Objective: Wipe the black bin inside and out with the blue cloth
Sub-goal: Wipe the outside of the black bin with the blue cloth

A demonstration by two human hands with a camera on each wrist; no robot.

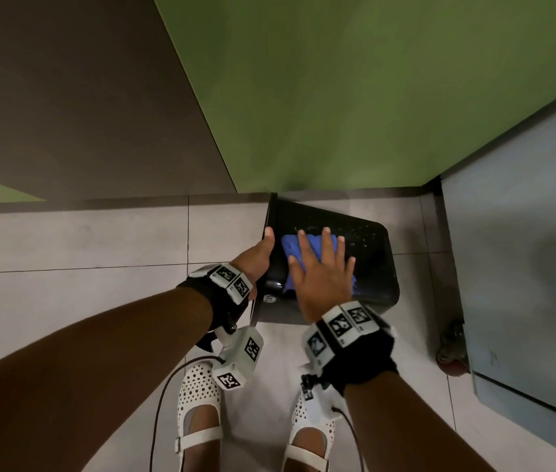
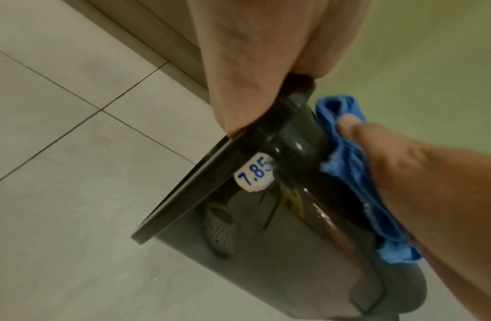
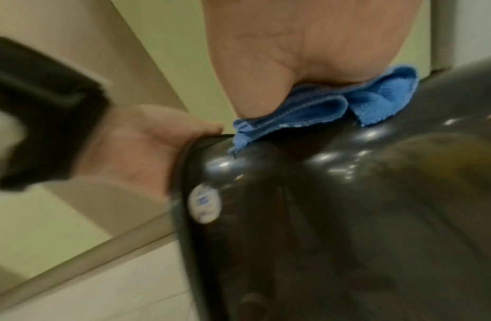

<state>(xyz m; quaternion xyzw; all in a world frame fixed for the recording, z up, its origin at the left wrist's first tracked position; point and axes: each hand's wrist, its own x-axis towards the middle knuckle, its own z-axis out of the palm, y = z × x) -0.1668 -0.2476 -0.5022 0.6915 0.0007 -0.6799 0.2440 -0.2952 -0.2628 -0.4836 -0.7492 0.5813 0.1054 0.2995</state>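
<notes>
The black bin (image 1: 372,253) lies tipped on its side on the tiled floor, its rim to the left. My left hand (image 1: 259,253) grips that rim, thumb along the outside; its fingers are hidden. My right hand (image 1: 324,270) lies flat with spread fingers on the blue cloth (image 1: 290,247), pressing it onto the bin's upturned outer wall. The left wrist view shows the bin (image 2: 266,239) with a white price sticker (image 2: 255,172) under the rim and the cloth (image 2: 346,165) beneath my right hand (image 2: 403,173). In the right wrist view the cloth (image 3: 321,108) sits bunched under my palm.
A green wall (image 1: 338,97) stands directly behind the bin. A grey-blue cabinet (image 1: 525,267) on a castor (image 1: 450,349) stands close on the right. My feet in white shoes (image 1: 198,403) are just in front of the bin. Pale floor tiles extend to the left.
</notes>
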